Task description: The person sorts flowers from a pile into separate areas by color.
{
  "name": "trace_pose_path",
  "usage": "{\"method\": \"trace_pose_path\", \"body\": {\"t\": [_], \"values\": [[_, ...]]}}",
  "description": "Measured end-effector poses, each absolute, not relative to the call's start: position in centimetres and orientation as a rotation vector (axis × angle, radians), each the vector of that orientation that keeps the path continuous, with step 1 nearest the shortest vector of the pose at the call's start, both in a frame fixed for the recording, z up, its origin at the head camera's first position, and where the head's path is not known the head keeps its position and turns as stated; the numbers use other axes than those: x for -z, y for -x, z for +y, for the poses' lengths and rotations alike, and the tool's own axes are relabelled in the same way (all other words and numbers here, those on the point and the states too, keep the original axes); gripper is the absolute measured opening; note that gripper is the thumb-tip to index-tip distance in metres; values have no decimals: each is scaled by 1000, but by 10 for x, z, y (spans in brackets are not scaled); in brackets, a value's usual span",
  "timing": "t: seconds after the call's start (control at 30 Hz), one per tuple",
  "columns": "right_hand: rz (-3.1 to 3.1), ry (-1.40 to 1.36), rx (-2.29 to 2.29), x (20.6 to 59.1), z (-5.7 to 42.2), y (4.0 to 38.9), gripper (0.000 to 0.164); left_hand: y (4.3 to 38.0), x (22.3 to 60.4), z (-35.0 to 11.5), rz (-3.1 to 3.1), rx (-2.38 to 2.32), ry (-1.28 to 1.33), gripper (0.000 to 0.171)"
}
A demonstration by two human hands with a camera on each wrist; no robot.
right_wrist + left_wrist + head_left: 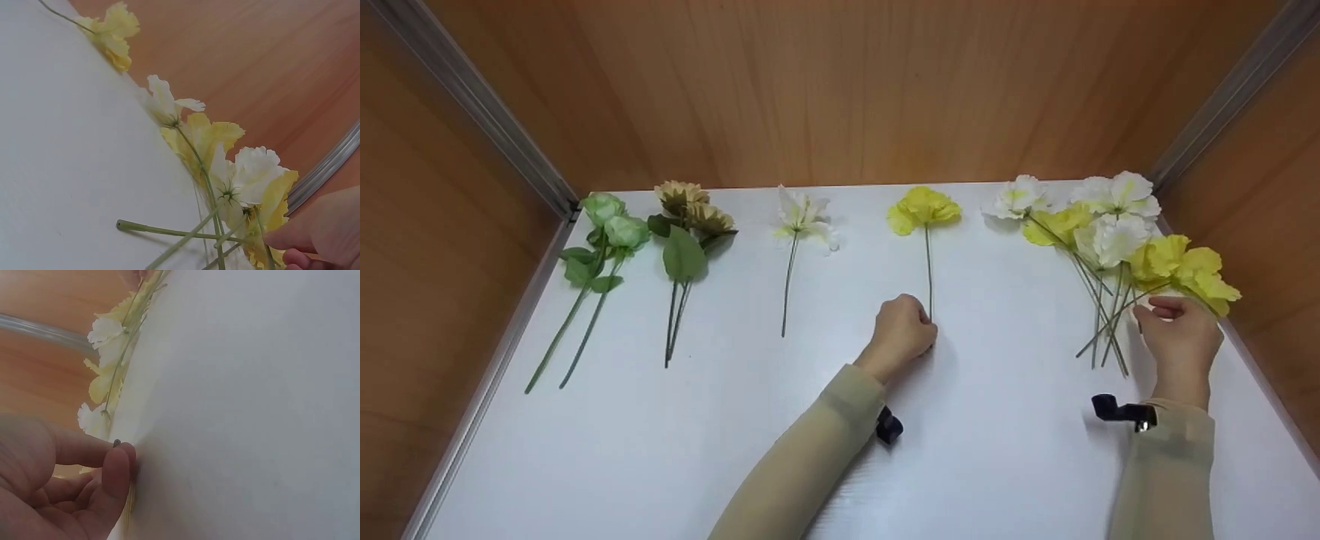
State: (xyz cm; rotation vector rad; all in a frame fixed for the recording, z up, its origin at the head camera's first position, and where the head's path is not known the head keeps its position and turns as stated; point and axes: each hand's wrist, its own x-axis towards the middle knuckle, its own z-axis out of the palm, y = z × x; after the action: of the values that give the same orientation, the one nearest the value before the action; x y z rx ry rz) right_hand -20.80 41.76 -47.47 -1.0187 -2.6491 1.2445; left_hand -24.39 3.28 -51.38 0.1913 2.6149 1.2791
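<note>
My left hand (901, 330) pinches the lower stem of a yellow flower (924, 208) lying in the middle right of the white table. In the left wrist view, the cut stem end (117, 442) sticks out between thumb and fingertip of the left hand (67, 489). At the right, my right hand (1181, 341) is beside a pile of white flowers (1114, 238) and yellow flowers (1207, 276) with crossing stems. Its fingers are loosely bent. In the right wrist view, the thumb of the right hand (320, 233) is close to a stem; whether they touch is unclear.
Left of my left hand lie a white lily-like flower (799, 214), brown flowers (697, 210) with green leaves, and two pale green flowers (615, 221). Wooden panels (855, 90) with metal corner strips (487, 105) stand round the white table (660, 450).
</note>
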Motion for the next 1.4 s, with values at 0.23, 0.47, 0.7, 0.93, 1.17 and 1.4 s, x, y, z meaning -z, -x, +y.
{"method": "trace_pose_path", "body": {"t": [0.23,0.47,0.7,0.93,1.17,1.4], "values": [[-2714,1046,-1392,470,425,202,59,240,506,29,2637,-1267,-199,19],[-2797,981,-1448,466,427,199,64,234,489,25,2604,-1241,-186,28],[-2694,973,-1576,465,425,202,51,232,478,12,2536,-1303,-153,27],[-2586,1035,-1626,461,420,204,34,232,471,-25,2545,-1371,-187,23],[-2123,1060,-2041,458,412,207,10,220,477,-68,2668,-1415,-218,20],[-1641,875,-2365,448,393,210,10,208,473,-90,2632,-1578,-139,15]]}}
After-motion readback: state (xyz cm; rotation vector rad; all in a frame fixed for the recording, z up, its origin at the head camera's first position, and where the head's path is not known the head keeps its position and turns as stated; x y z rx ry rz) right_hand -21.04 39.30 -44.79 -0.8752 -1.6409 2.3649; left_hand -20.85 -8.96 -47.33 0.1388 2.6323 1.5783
